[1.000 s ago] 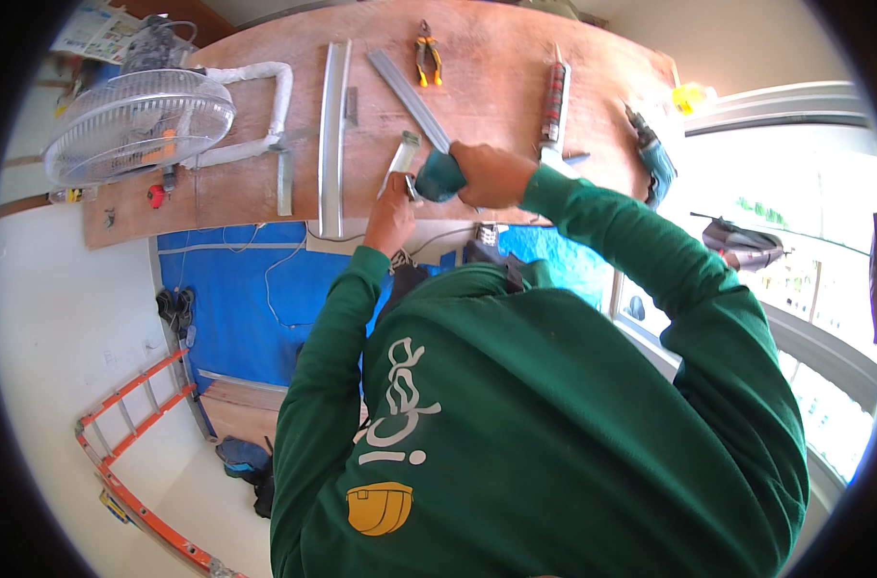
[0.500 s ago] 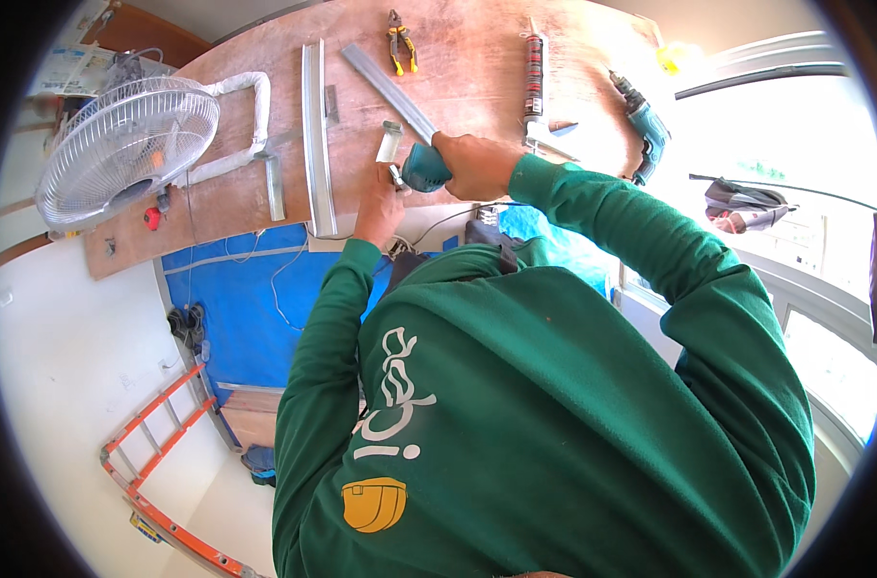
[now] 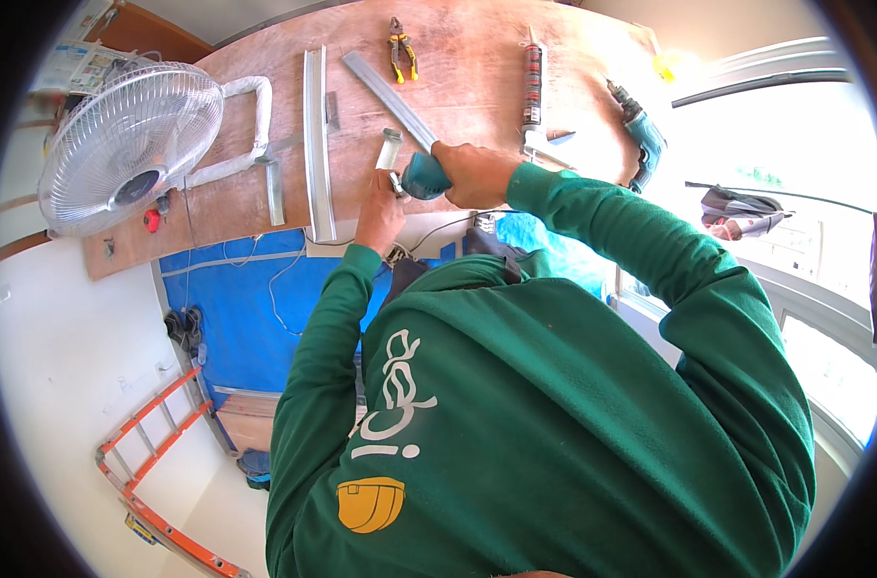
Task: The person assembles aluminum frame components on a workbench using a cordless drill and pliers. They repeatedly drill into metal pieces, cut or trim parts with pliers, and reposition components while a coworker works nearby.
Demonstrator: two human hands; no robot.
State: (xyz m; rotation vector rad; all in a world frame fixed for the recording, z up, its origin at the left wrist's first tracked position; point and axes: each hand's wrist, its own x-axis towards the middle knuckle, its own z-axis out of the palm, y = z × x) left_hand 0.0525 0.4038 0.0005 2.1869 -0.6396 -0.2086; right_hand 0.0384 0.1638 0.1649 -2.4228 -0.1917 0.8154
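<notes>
At the near edge of the wooden tabletop (image 3: 448, 72), my right hand (image 3: 477, 173) is closed around a teal power tool (image 3: 425, 177). Its exact kind is hard to make out, since my fingers cover most of it. My left hand (image 3: 379, 210) grips a short bent piece of metal channel (image 3: 389, 149), which sticks up past the fingers. A silvery metal part (image 3: 397, 183) shows between that hand and the tool. Beyond my right hand, a flat metal strip (image 3: 385, 93) slants away to the far left.
A long metal channel (image 3: 316, 144) lies left of my hands. Pliers (image 3: 400, 50), a sealant tube in a caulking gun (image 3: 533, 82) and a teal drill (image 3: 641, 140) rest farther off. A fan (image 3: 135, 144) stands left; an orange ladder (image 3: 169, 525) is at lower left.
The view has shifted slightly. Both hands keep their grip, and the short channel piece looks a little more tilted than before.
</notes>
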